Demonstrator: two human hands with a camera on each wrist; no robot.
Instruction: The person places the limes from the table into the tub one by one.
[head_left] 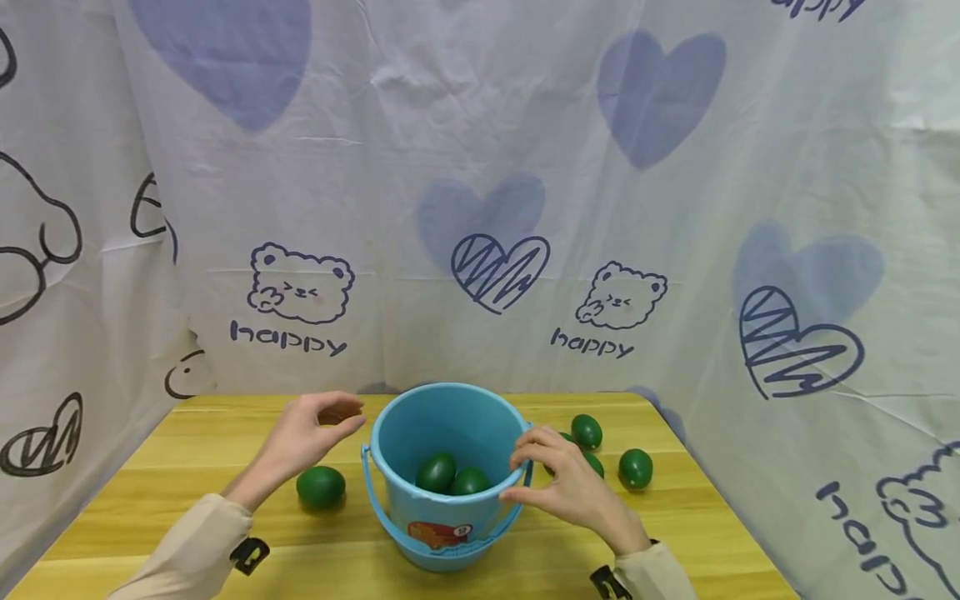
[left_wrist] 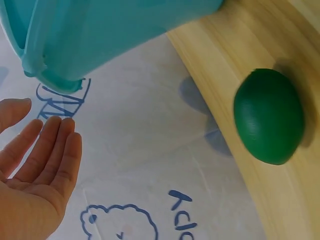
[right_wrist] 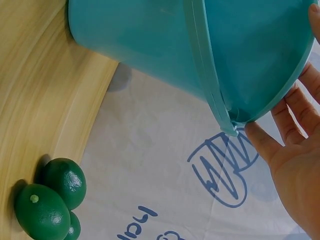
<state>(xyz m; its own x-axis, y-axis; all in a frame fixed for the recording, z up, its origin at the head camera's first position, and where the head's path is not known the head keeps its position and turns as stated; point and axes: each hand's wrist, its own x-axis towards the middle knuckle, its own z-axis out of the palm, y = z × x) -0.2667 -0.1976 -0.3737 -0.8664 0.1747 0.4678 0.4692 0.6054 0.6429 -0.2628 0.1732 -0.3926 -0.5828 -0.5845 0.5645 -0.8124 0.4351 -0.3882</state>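
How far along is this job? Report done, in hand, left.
Two green fruits look done, inside the bucket. No fruit is in hand: the right hand touches the bucket, the left hand hovers beside it. Apparently remaining, on the table: a lone green fruit left of the bucket and several green fruits to its right.

printed sheets (head_left: 420, 125) around a table (head_left: 345, 554) suggest a booth.

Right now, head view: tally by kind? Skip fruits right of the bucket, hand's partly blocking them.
Blue bucket: 1
Green fruits: 3 visible (2 inside the bucket, 1 left of it)
Hands, left hand and right hand: 2
Total: 6
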